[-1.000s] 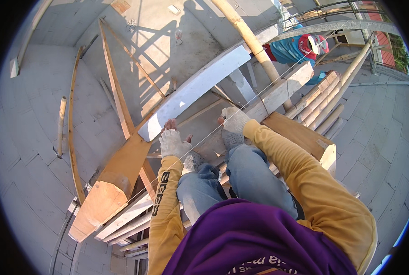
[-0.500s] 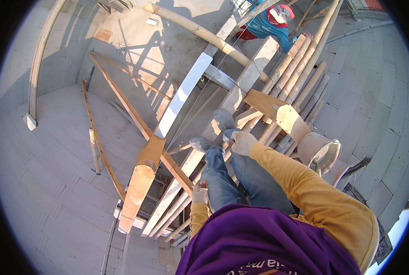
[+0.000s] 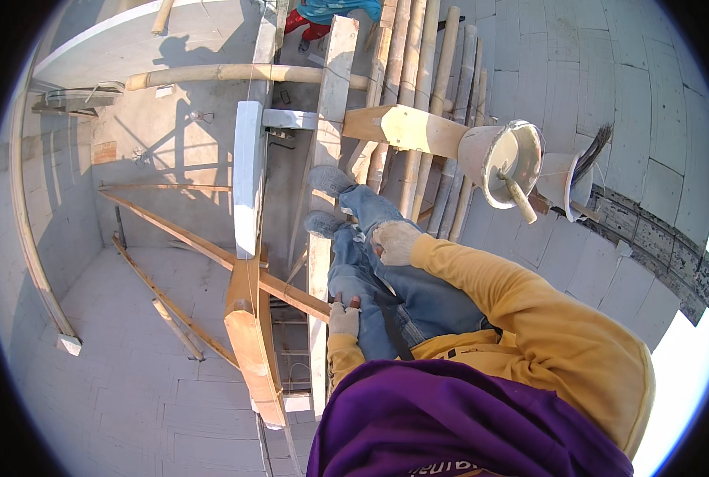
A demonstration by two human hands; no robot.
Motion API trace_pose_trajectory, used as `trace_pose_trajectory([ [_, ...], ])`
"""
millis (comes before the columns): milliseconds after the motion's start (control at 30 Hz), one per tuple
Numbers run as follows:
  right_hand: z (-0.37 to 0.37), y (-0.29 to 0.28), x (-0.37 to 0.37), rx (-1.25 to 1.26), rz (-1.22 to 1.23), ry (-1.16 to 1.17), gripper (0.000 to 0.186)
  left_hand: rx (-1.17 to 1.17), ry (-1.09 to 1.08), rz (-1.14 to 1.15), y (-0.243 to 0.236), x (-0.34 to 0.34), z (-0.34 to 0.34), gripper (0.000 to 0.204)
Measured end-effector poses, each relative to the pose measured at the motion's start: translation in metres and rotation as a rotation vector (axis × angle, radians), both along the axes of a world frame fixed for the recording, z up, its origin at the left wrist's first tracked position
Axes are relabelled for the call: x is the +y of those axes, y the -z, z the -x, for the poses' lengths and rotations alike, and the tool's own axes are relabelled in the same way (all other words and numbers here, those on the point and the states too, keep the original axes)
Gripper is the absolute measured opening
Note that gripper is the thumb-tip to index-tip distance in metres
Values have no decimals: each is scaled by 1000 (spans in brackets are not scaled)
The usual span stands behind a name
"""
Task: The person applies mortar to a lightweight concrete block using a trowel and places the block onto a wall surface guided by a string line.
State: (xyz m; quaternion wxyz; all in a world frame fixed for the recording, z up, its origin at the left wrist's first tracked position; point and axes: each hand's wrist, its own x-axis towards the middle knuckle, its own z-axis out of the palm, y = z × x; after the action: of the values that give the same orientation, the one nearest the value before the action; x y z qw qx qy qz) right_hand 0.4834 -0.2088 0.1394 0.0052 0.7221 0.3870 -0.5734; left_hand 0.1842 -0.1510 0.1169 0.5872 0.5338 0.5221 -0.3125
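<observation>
- Grey block wall (image 3: 132, 358) down the left side.
- Wooden plank (image 3: 295, 297) ends right by the left hand (image 3: 344, 318), long axis slanting up-left; right hand (image 3: 397, 242) is farther off.
- Hands apart, both on the jeans (image 3: 442, 294); can't tell if they're gripping anything.

Bright sunlight casts clear shadows (image 3: 184, 127) — edges bend.

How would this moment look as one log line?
left hand: by slanted plank; right hand: over jeans; white bucket: wooden handle sticking out
</observation>
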Motion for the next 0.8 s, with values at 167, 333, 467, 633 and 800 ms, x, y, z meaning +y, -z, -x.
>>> trace_pose_trajectory([
  [167,-4,-18,-36,-170,-72,273,30,9,-351,10,3,14,29,52],
  [333,-15,-50,-84,-194,50,503,28,28,-421,-3,45,34,79,55],
  [467,-11,-61,-133,-171,219,648,28,27,-370,-33,59,54,88,57],
  [633,12,-68,-193,-266,321,770,26,-62,-400,-40,75,68,101,54],
  [800,22,-81,-240,-286,419,795,27,-91,-484,-27,58,78,73,27],
])
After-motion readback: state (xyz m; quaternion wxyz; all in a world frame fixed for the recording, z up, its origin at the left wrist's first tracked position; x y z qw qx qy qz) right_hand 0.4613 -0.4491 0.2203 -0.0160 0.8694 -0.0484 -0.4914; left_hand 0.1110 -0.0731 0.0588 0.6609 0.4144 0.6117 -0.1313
